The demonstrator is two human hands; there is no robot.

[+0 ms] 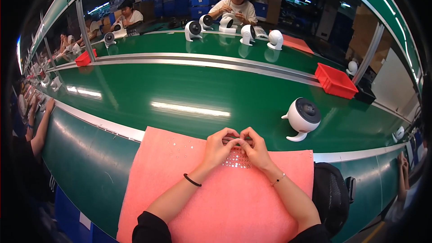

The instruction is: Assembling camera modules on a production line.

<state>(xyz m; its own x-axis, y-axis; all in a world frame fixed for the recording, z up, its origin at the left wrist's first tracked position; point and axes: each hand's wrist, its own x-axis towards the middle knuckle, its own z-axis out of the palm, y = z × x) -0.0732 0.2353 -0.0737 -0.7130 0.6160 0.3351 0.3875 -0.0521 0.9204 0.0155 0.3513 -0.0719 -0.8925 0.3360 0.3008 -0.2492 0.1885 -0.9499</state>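
My left hand (219, 147) and my right hand (256, 149) meet at the far edge of a pink foam mat (198, 207). Both hands are closed, their thumbs and fingertips drawn together. Anything between the fingertips is too small or hidden to make out. Just below them, small round shiny pieces (236, 163) lie in tidy rows on the mat. More of these pieces (177, 156) are scattered loosely to the left. Beyond my right hand, a round white device with a black face (303, 116) stands on the green conveyor belt (180, 92).
A black mesh bag (330, 193) sits against the mat's right side. Red bins (335, 81) rest by the metal rail (202, 59). Across it, people work among similar white devices (193, 30). Other people's arms (42, 123) show at the far left and right.
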